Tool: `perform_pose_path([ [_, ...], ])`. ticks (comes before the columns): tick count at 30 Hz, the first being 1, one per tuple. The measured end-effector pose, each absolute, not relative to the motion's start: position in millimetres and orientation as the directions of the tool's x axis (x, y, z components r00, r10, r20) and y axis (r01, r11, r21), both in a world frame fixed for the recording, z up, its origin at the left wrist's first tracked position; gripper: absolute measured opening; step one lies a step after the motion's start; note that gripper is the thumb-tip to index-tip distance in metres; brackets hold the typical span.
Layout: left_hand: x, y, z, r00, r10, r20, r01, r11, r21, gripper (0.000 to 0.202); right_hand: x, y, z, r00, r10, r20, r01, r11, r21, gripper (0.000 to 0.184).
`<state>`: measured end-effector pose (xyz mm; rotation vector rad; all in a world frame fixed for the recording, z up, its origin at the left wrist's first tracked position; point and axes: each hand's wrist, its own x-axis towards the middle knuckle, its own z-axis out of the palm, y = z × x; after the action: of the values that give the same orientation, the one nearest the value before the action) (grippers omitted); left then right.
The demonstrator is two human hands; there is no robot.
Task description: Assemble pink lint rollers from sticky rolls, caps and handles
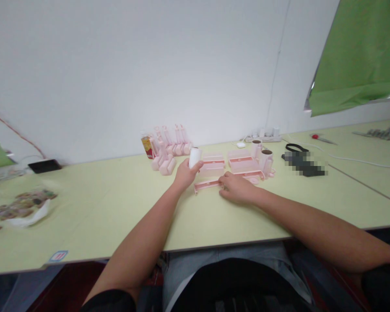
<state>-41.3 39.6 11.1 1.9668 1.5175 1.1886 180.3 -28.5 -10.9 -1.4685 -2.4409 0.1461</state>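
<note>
My left hand (184,174) is closed around a white roll (195,157), held upright at a slight tilt above the table. With fingers bent, my right hand (236,188) grips the near side of a long, narrow pink plastic piece (208,185) lying on the table. Just behind it are two pink open boxes, one on the left (213,170) and one on the right (242,162). Two rolls with brown cores stand to the right, a front roll (265,161) and a back roll (256,149). The right fingertips are partly hidden.
Several pink handled parts (166,164) stand by the wall beside a yellow-red carton (147,146). At right are a black strap (297,148), a power strip (263,138) with a white cable, and a red-handled tool (323,139). A black tablet-like object (44,166) lies far left.
</note>
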Motion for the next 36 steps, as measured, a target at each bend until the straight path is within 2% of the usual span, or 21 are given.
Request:
perform_pose_path([
  [4, -39.5, 36.8, 12.2, 0.068, 0.928, 0.366, 0.58, -0.336, 0.742, 0.054, 180.1, -27.4, -13.3, -0.461, 0.87, 0.175, 0.84, 0.491, -0.23, 0.02],
  [8, -35.7, 32.2, 13.7, 0.137, 0.948, 0.286, 0.497, -0.315, 0.808, 0.05, 178.9, -28.6, -11.2, -0.469, 0.859, 0.205, 0.825, 0.509, -0.246, 0.015],
  [14, -31.4, 28.5, 16.3, 0.268, 0.954, 0.134, 0.295, -0.214, 0.931, 0.043, 178.8, -28.2, -7.1, -0.382, 0.882, 0.276, 0.839, 0.456, -0.298, 0.022],
  [19, -32.6, 27.2, 18.7, 0.333, 0.936, 0.118, 0.182, -0.186, 0.966, 0.041, 179.4, -24.8, -7.0, -0.355, 0.887, 0.294, 0.792, 0.453, -0.409, 0.026],
  [22, -33.4, 26.2, 19.6, 0.355, 0.93, 0.098, 0.165, -0.165, 0.972, 0.041, 179.7, -22.5, -7.4, -0.33, 0.898, 0.291, 0.774, 0.434, -0.46, 0.024],
  [25, -33.7, 25.1, 18.6, 0.396, 0.915, 0.07, 0.177, -0.151, 0.973, 0.042, 180.2, -20.9, -7.8, -0.314, 0.903, 0.293, 0.796, 0.418, -0.438, 0.018],
  [29, -33.1, 22.9, 15.7, 0.454, 0.891, 0.021, 0.228, -0.139, 0.964, 0.043, 180.0, -21.7, -7.5, -0.284, 0.918, 0.278, 0.842, 0.377, -0.386, 0.027],
  [32, -32.1, 21.3, 14.1, 0.49, 0.872, -0.003, 0.248, -0.136, 0.959, 0.045, 179.0, -23.2, -6.0, -0.276, 0.917, 0.288, 0.85, 0.373, -0.372, 0.026],
  [36, -30.7, 21.0, 12.3, 0.498, 0.867, -0.022, 0.24, -0.114, 0.964, 0.046, 177.9, -23.0, -4.7, -0.267, 0.901, 0.341, 0.813, 0.401, -0.422, 0.022],
])
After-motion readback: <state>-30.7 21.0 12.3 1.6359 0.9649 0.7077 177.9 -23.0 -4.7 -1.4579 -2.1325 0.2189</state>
